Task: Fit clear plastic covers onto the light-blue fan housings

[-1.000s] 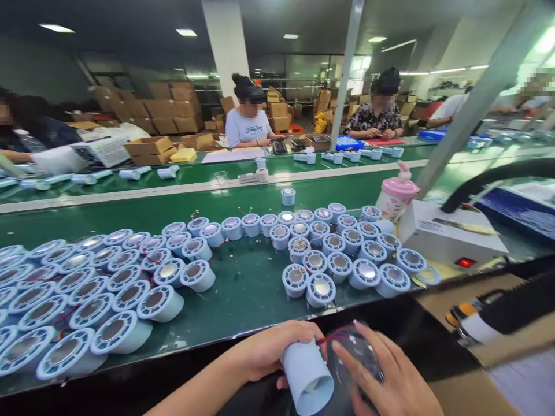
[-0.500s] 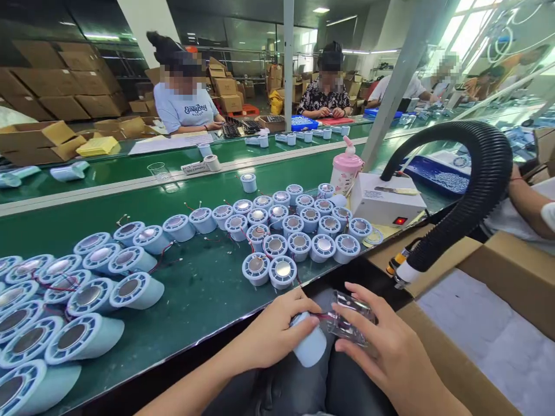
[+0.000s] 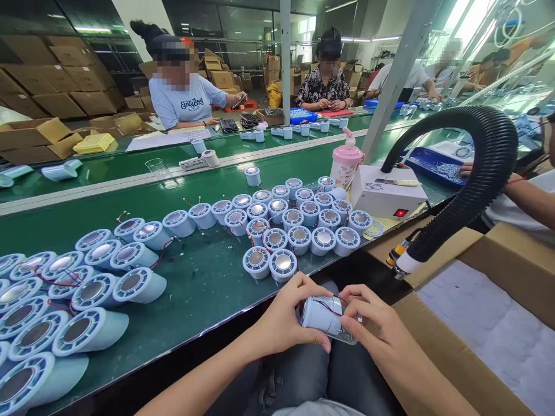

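Over my lap, my left hand (image 3: 288, 318) is wrapped round a light blue cylindrical housing (image 3: 318, 316), thumb below and fingers above. Thin red and dark wires lie across the housing's side. My right hand (image 3: 379, 326) grips a clear plastic cover (image 3: 348, 336) at the housing's right end. The cover surrounds at least part of that end; my fingers hide how far it reaches. On the green bench just beyond stand several similar blue housings (image 3: 283, 264), round metal discs facing up, some with loose wires.
A white box with a lit red switch (image 3: 385, 193) and a thick black hose (image 3: 472, 124) stand to the right. Below is an open carton (image 3: 505, 254) with white lining. A pink cup (image 3: 346, 164) stands behind. Several co-workers sit across the bench; a co-worker's arm (image 3: 520, 193) reaches in at right.
The housing has turned sideways in my left hand, and the clear cover, held apart before, is now at its end. My hands have come together. A co-worker opposite has raised an arm.
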`<state>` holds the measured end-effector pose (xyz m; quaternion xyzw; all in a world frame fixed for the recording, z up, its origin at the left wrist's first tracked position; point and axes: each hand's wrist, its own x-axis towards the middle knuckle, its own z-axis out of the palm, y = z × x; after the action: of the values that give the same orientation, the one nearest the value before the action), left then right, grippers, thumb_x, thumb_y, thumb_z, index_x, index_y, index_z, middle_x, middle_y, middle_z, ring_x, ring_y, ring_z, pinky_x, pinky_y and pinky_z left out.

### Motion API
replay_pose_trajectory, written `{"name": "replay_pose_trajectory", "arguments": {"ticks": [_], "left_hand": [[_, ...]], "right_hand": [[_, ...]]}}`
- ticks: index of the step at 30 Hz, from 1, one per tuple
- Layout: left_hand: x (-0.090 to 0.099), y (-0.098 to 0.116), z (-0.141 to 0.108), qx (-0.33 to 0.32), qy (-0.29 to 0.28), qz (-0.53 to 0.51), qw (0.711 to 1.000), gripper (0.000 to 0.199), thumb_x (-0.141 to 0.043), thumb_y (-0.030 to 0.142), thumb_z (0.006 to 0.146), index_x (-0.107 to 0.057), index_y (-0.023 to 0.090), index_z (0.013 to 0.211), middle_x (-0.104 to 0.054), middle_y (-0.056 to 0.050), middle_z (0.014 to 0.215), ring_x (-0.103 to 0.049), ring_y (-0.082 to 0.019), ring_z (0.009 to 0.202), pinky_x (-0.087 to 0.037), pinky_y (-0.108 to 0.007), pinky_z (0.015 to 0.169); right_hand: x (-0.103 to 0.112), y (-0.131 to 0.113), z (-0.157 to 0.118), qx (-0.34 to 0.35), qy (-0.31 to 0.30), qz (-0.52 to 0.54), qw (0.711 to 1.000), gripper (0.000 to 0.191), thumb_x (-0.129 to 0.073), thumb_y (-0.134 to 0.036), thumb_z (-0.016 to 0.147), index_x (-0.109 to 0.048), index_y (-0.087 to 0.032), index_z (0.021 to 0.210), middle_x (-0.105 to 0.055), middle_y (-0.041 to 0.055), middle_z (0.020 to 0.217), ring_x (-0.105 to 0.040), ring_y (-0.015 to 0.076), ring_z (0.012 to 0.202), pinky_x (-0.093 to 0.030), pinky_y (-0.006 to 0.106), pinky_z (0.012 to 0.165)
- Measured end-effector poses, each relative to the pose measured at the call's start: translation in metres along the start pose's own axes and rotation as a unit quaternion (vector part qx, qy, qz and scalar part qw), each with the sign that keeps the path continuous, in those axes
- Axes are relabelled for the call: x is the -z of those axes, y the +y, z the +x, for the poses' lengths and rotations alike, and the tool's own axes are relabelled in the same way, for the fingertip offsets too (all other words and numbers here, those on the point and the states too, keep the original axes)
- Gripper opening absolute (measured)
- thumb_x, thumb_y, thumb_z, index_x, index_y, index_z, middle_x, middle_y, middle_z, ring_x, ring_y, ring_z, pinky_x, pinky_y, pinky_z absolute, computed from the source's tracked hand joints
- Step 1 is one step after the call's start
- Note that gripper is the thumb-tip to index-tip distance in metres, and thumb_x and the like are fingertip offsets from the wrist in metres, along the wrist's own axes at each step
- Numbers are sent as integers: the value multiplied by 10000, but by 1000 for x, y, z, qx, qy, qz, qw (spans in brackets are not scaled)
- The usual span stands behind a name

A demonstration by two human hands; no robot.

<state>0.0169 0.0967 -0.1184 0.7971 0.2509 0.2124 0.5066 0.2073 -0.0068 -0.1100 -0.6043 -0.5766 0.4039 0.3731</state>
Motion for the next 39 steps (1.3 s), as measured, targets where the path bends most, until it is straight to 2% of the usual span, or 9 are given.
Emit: {"name": "replay_pose_trajectory", "arguments": {"ticks": [4,8,11,13,16,19,23,26,39], "left_hand": [[-4,-7,1,-21,-48,0,999,716,-874,422,541,-635,297,1204,-516,-92,1229,-510,-270,1146,-422,-423,1006],[-7,-2,0,39,-106,-101,988,737,-855,358,597,-575,275,1273,-578,-101,1239,-563,-271,1118,-513,-371,885],[-9,2,-3,84,-96,-211,969,710,-843,275,622,-555,253,1271,-590,-86,1221,-594,-229,1062,-525,-343,865],[-11,4,-6,103,-71,-283,951,720,-840,245,624,-533,240,1276,-589,-82,1215,-595,-212,1055,-519,-346,886],[-12,6,-9,143,-55,-319,935,742,-839,272,632,-505,238,1294,-604,-82,1147,-615,-201,971,-547,-327,787],[-10,9,-11,167,-77,-310,933,788,-832,339,640,-472,247,1335,-625,-86,1084,-634,-191,848,-546,-291,656],[-4,15,-12,96,-69,-219,969,794,-852,322,615,-512,264,1330,-575,-101,1274,-595,-258,1088,-515,-357,878],[0,18,-12,41,-78,-176,980,767,-850,286,627,-530,280,1324,-526,-97,1365,-506,-292,1243,-466,-399,996],[3,19,-16,-4,-82,-98,992,766,-821,339,665,-502,268,1358,-514,-111,1403,-473,-299,1297,-397,-436,1082]], "right_hand": [[2,8,4,-36,25,99,994,325,-572,-407,869,-580,-178,638,-537,84,1027,-571,226,923,-498,271,635],[10,14,9,-76,16,215,974,411,-697,-449,788,-536,-160,544,-572,86,989,-617,244,912,-547,307,671],[16,14,8,-74,1,254,964,359,-718,-465,781,-626,-160,616,-615,119,1115,-641,298,1006,-580,368,729],[16,14,3,-15,-13,203,979,233,-760,-412,757,-712,-192,814,-600,126,1254,-598,326,1129,-560,421,857],[13,14,-6,103,-1,37,994,356,-782,-293,748,-683,-254,1088,-577,89,1337,-561,289,1201,-486,403,1002],[10,17,-15,139,13,-38,989,366,-735,-280,802,-619,-268,1150,-596,65,1322,-599,240,1159,-502,321,979],[12,20,-20,107,3,-35,994,362,-694,-307,847,-556,-282,1182,-648,44,1221,-635,210,1089,-525,271,923],[14,18,-20,76,-11,4,997,306,-689,-329,848,-580,-271,1128,-663,32,1127,-652,216,1037,-536,273,902],[11,7,-20,-24,-71,217,973,338,-676,-407,854,-571,-261,1140,-622,52,1110,-627,225,973,-531,331,847]]}}
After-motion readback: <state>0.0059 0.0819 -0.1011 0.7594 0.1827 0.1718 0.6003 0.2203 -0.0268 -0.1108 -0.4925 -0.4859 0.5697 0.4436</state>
